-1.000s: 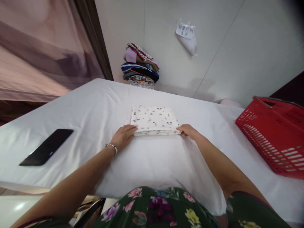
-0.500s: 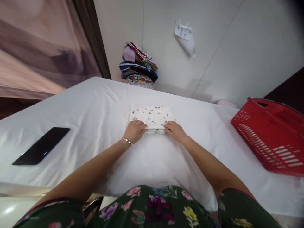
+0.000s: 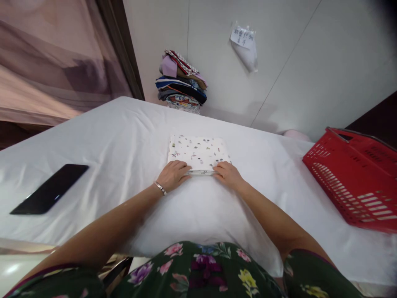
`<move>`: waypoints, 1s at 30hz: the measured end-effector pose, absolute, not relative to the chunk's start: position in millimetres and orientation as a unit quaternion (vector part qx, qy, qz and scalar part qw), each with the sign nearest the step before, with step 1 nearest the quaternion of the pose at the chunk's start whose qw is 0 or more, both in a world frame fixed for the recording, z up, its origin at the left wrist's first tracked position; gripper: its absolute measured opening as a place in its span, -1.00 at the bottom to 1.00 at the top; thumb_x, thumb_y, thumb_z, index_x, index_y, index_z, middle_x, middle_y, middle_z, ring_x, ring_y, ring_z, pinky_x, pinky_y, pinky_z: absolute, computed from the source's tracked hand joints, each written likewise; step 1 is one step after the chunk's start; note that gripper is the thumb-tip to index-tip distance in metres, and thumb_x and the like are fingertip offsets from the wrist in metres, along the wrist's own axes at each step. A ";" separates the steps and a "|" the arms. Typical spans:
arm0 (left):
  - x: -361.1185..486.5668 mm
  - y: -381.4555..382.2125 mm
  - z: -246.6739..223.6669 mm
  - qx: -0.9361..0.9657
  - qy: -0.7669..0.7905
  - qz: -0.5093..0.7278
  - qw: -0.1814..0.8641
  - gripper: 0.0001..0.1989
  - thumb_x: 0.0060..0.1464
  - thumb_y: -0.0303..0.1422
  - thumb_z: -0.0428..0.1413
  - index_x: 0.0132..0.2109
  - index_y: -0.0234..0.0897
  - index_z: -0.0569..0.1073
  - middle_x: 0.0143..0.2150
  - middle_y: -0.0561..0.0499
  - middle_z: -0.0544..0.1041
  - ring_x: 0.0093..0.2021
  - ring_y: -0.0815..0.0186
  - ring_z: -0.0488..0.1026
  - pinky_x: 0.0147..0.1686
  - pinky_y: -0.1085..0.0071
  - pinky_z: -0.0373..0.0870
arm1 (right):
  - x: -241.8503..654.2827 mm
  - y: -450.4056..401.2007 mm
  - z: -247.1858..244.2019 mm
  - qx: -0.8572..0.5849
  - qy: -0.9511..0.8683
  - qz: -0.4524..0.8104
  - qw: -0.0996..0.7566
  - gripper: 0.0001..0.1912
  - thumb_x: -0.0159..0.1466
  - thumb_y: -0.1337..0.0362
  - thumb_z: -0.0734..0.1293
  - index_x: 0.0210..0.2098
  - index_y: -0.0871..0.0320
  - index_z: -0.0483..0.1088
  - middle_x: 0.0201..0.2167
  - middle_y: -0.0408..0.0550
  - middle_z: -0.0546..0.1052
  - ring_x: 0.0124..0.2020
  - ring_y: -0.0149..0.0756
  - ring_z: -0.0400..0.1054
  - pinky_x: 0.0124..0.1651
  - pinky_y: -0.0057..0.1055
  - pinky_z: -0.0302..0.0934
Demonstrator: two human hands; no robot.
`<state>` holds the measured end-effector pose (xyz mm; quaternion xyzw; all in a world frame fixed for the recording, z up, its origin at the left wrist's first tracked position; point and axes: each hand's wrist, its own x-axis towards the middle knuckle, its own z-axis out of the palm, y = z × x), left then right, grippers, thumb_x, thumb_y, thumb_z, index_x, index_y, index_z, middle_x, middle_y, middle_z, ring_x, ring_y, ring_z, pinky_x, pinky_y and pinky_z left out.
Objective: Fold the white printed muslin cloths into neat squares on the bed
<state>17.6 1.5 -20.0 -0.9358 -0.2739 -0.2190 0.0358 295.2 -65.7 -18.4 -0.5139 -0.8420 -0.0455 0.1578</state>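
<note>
A white cloth (image 3: 198, 151) with small printed figures lies folded into a flat rectangle in front of me, its layers showing along the near edge. My left hand (image 3: 173, 174) grips the left part of that near edge, thumb below and fingers on top. At the right part of the same edge, my right hand (image 3: 228, 174) pinches the layers between thumb and fingers. The cloth rests on the white table cover (image 3: 133, 136). A bracelet circles my left wrist.
A dark flat tablet-like panel (image 3: 51, 188) lies at the left. On the right stands a red plastic basket (image 3: 353, 182). Beyond the far edge, a pile of folded clothes (image 3: 181, 82) is stacked by the wall. A plastic bag with a handwritten label (image 3: 244, 45) hangs there.
My fingers have shifted slightly toward me at the near edge, and my left thumb now shows beneath it. The cloth stays folded in nearly the same place.
</note>
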 end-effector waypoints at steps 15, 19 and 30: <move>10.4 12.5 -21.4 -0.931 -0.280 -0.223 0.077 -0.70 0.16 -0.49 -0.13 -0.13 -0.19 0.47 -0.19 -0.05 0.52 -0.15 0.24 0.39 -0.20 0.27 0.30 | 285.6 -70.5 -16.0 -0.556 -0.821 -0.068 0.112 -0.73 0.31 0.29 0.14 -0.07 0.10 0.39 -0.20 0.00 0.42 -0.17 -0.23 0.20 -0.13 -0.33 0.01; 10.8 9.7 -21.8 -0.929 -0.287 -0.225 0.063 -0.70 0.17 -0.48 -0.13 -0.12 -0.19 0.47 -0.18 -0.06 0.52 -0.14 0.23 0.39 -0.17 0.24 0.30 | 287.1 -70.4 -15.2 -0.544 -0.830 -0.073 0.104 -0.72 0.27 0.25 0.22 -0.03 0.11 0.34 -0.15 0.04 0.40 -0.11 -0.19 0.20 -0.06 -0.28 -0.01; 15.7 20.5 -8.4 -0.926 -0.291 -0.229 0.067 -0.75 0.20 -0.32 -0.10 -0.09 -0.20 0.43 -0.13 -0.04 0.52 -0.10 0.22 0.40 -0.20 0.28 0.34 | 291.5 -65.0 -12.5 -0.541 -0.831 -0.081 0.098 -0.72 0.31 0.27 0.16 -0.03 0.16 0.34 -0.15 0.09 0.41 -0.14 -0.18 0.21 -0.14 -0.30 0.06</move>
